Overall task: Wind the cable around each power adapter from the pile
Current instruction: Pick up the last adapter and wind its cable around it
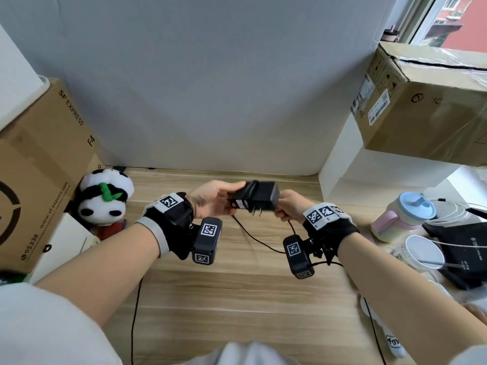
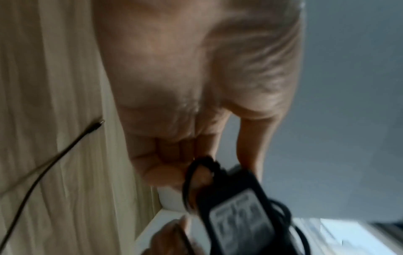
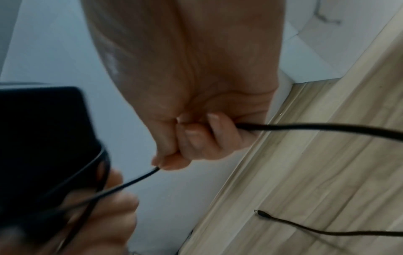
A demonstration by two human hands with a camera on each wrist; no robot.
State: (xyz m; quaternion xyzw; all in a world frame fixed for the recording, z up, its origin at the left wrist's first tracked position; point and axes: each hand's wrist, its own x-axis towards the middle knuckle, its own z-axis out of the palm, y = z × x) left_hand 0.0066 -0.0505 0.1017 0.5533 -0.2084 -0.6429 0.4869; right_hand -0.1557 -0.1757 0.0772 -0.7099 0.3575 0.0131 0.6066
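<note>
A black power adapter (image 1: 259, 196) is held above the wooden table (image 1: 237, 299), its metal prongs pointing down toward me. My left hand (image 1: 232, 198) grips its left end, thumb on top, with a few turns of cable around the body there. My right hand (image 1: 286, 206) is a fist round the black cable (image 1: 259, 242) just right of the adapter. In the right wrist view the cable (image 3: 305, 128) leaves the fist (image 3: 196, 138) toward the table, and its plug tip (image 3: 261, 213) lies on the wood. The left wrist view shows the blurred adapter (image 2: 240, 215) below my fingers (image 2: 172, 155).
A cardboard box (image 1: 39, 167) and a panda plush (image 1: 105, 198) stand at the left. Another cardboard box (image 1: 421, 101) sits on a white shelf at the upper right. A blue-lidded cup (image 1: 403, 217), a white cup (image 1: 424, 251) and a black router (image 1: 463, 248) crowd the right edge.
</note>
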